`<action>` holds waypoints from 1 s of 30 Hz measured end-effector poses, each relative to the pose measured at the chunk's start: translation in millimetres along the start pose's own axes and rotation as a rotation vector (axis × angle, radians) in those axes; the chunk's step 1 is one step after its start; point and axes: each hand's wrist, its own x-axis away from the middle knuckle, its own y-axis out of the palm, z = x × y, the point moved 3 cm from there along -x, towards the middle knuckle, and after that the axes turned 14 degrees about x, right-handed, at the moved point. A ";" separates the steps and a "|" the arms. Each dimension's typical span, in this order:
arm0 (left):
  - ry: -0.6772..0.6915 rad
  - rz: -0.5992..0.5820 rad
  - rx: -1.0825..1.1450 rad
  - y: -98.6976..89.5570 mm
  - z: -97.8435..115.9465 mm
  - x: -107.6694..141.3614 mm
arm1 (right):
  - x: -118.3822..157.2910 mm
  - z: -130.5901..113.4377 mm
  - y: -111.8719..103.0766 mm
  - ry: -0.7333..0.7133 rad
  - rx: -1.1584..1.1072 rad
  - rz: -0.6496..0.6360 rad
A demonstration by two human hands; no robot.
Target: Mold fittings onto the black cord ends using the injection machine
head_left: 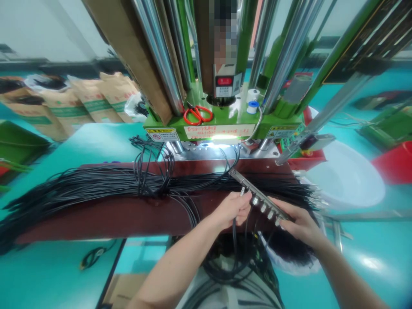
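My right hand (300,223) grips the lower end of a narrow metal bar (257,192), which slants up to the left above the bench. Several silvery connectors (271,214) stick out along its near edge. At the bar's left part, my left hand (234,208) pinches a black cable (234,236) just below its metal end, close against the bar. That cable hangs down in loops toward my lap. Behind the bar, a long bundle of black cables (106,181) lies across the brown-red bench top (106,219), with a coiled bunch on it.
A green press machine (222,118) with steel columns stands behind the bench. Red-handled scissors (197,115) and a solder-like spool (252,107) rest on it. Right of it is a white tub (347,176); paper sacks (74,103) stand at the left. A bag of black material (289,251) sits below my right hand.
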 end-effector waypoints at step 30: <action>0.220 0.095 -0.610 -23.5 21.3 2.9 | -2.1 7.7 -1.8 -0.079 0.069 -0.049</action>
